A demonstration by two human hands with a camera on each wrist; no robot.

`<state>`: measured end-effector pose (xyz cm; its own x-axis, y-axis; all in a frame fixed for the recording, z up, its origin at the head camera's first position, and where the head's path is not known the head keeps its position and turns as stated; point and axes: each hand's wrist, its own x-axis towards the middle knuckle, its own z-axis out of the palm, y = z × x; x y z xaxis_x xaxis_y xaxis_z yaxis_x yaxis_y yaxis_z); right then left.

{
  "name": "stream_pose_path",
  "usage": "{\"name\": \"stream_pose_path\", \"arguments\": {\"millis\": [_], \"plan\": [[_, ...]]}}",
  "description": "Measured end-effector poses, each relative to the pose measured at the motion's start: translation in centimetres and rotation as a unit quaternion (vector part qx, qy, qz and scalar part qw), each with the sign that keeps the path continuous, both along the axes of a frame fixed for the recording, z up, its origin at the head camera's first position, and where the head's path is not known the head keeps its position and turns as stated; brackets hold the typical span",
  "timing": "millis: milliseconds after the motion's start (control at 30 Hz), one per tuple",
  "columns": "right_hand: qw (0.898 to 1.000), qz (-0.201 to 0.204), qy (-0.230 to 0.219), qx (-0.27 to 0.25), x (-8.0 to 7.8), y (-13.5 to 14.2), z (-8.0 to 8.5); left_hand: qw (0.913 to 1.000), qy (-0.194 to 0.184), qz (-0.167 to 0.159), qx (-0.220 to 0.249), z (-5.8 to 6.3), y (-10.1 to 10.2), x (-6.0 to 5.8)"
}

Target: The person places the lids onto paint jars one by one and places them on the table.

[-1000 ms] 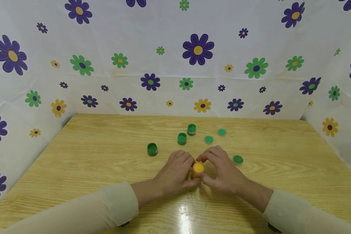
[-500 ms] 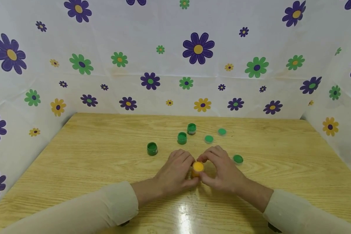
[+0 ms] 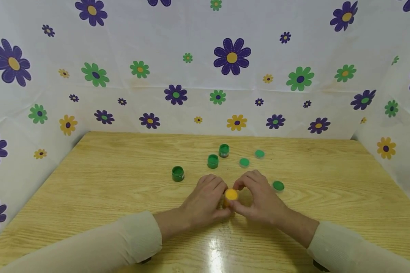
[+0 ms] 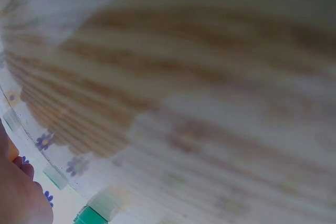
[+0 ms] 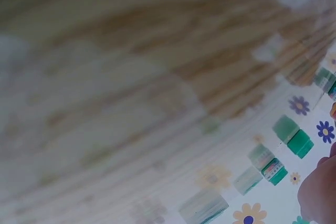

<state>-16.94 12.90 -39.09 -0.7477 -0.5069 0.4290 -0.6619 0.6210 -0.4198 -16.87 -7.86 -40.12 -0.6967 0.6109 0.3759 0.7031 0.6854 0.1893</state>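
Observation:
A small jar of yellow-orange paint [image 3: 231, 195] stands between both hands near the middle of the table. My left hand [image 3: 205, 203] grips the jar's side from the left; in the left wrist view, part of that hand [image 4: 23, 195] shows at the lower left corner. From the right, my right hand [image 3: 261, 199] pinches the jar's top edge between thumb and index finger, where the lid seems to sit. Only a piece of the right hand [image 5: 319, 190] appears at the right edge of its own wrist view. The fingers hide much of the jar's body.
Behind the hands stand three uncovered green paint jars, one at left [image 3: 178, 174], one in the middle [image 3: 213, 162] and one farther back [image 3: 224, 151]. Three green lids lie to the right: one near [image 3: 278, 185], one middle [image 3: 244, 162], one far [image 3: 259, 154]. A flowered cloth [image 3: 191, 76] encloses the wooden table [image 3: 106, 182].
My right thumb and index finger have shifted slightly left around the jar's top. The left hand keeps its grip, and the green jars and lids have stayed put.

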Motion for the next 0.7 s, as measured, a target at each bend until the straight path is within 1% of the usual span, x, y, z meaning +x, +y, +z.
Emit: {"name": "stream_pose_path", "arguments": {"millis": [200,333,567,700], "plan": [[1.0,-0.009,-0.007,-0.003,0.01,0.01,-0.06,1.0,0.0,-0.001,0.0,0.03,-0.03,0.02],[1.0,-0.009,-0.021,-0.01,0.07,-0.04,0.01,1.0,-0.007,0.0,0.005,0.13,-0.06,0.03],[0.998,0.002,-0.06,-0.037,0.07,0.07,0.2,0.9996,-0.023,0.01,0.011,0.23,-0.03,0.04],[0.997,0.012,-0.059,-0.04,0.01,0.09,0.28,0.9994,-0.031,0.01,0.011,0.3,-0.02,0.06]]}}
